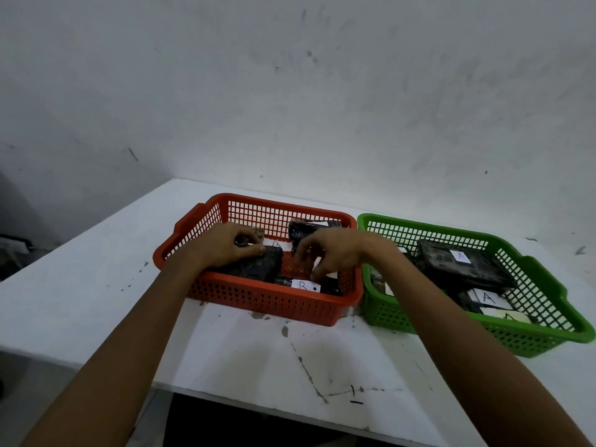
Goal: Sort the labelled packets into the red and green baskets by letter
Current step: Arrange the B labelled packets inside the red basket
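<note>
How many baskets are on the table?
2. The red basket sits near the middle of the table. The green basket stands close beside it, on its right. No other basket shows in this view.

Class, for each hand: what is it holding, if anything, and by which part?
The left hand grips a dark packet by its far edge, in the red basket. The right hand holds nothing; its fingers hang loosely curled.
</note>
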